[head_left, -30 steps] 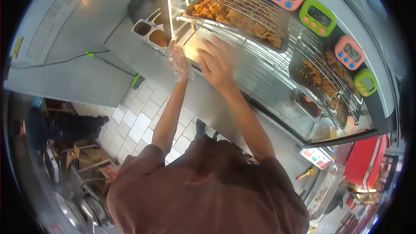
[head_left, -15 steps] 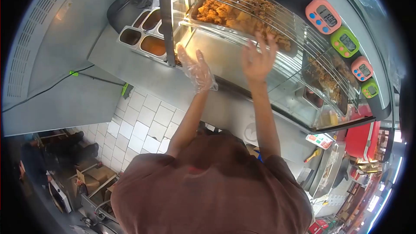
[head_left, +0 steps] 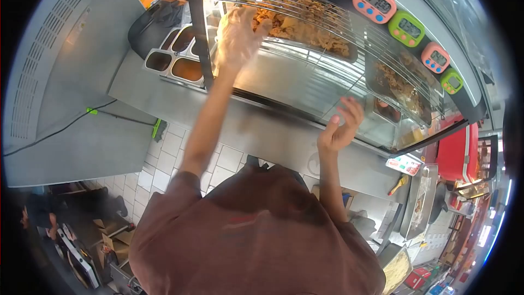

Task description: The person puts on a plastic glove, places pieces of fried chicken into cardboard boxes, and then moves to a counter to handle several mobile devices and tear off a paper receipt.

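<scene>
My left hand point(head_left: 238, 38), in a clear plastic glove and somewhat blurred, reaches into the warming cabinet. Its fingers are apart, overlapping the left end of a metal tray point(head_left: 356, 55) of fried chicken pieces point(head_left: 303, 28) under the wire rack point(head_left: 322, 8). Nothing shows in that hand. My bare right hand point(head_left: 339, 131) is raised at the cabinet's front edge, palm turned inward, its fingers loosely bent and apart with nothing between them. Behind it, inside the cabinet, is a small container of dark sauce point(head_left: 386, 110).
Metal sauce tubs point(head_left: 186, 69) stand left of the cabinet post. Timers point(head_left: 374, 3) line its top right edge. Another tray of fried pieces point(head_left: 401, 84) lies at the right. A brush point(head_left: 399, 184) and a red box point(head_left: 457, 153) are farther right. Another person point(head_left: 52, 216) is at lower left.
My left hand has moved up and forward into the cabinet, over the chicken tray's left end. My right hand has drawn back and to the right, away from the rack. The view has shifted slightly.
</scene>
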Motion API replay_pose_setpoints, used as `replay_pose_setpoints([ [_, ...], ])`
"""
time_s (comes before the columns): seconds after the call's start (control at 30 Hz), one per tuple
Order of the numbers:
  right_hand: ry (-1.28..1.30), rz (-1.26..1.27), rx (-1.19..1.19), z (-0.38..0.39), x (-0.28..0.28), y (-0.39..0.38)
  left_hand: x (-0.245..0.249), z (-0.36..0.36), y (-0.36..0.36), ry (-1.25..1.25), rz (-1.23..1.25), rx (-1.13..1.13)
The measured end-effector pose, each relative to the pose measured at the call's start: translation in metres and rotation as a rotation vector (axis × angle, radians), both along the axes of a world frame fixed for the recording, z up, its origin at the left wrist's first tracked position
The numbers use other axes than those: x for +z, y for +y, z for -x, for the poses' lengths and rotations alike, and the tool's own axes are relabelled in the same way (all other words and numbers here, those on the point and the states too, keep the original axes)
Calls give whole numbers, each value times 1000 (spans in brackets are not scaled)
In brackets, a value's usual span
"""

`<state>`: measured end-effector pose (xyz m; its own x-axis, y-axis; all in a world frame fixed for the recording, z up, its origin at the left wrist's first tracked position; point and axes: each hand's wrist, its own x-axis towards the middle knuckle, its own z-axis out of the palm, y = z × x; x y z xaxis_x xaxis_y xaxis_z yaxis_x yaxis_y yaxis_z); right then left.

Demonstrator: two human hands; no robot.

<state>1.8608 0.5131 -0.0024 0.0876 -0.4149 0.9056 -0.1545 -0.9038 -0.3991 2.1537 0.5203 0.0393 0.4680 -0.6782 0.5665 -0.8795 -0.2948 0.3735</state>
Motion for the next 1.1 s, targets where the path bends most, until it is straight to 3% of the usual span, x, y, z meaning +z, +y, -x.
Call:
replay_pose_setpoints([
  [0.03,26,-96,18,7,-9,9,12,-16,-14,-6,-3,-11],
  [0.1,49,-194,24,21,-24,25,25,-36,-39,28,-791,-68],
  [0.23,142,-379,23,40,-52,53,9,-50,-62,-183,-772,-119],
  [0.37,199,-534,28,54,-70,74,-45,-83,-81,-346,-694,-408],
  [0.4,195,-539,23,55,-73,76,-51,-83,-81,-274,-580,-360],
  [0.57,228,-686,46,60,-76,81,-23,-72,-72,-44,-565,-197],
  [0.6,227,-688,48,60,-77,81,-34,-89,-68,-767,-539,-334],
  [0.63,232,-701,54,61,-78,79,-35,-92,-67,-769,-540,-333],
  [0.7,237,-712,61,62,-78,76,-11,-78,-54,-709,-484,-316],
  [0.77,272,-752,65,64,-77,73,-16,-78,-58,-594,-569,-253],
  [0.83,290,-763,74,68,-80,70,-18,-65,-53,-39,-381,-82],
  [0.87,306,-776,84,70,-82,69,-21,-67,-53,-38,-379,-88],
  [0.93,306,-814,77,74,-85,69,-35,-80,-48,-222,-228,-347],
  [1.03,303,-862,71,79,-93,69,-9,-53,-26,-186,-136,-480],
  [1.1,297,-873,66,81,-96,70,2,-48,-13,-14,-181,-483],
])
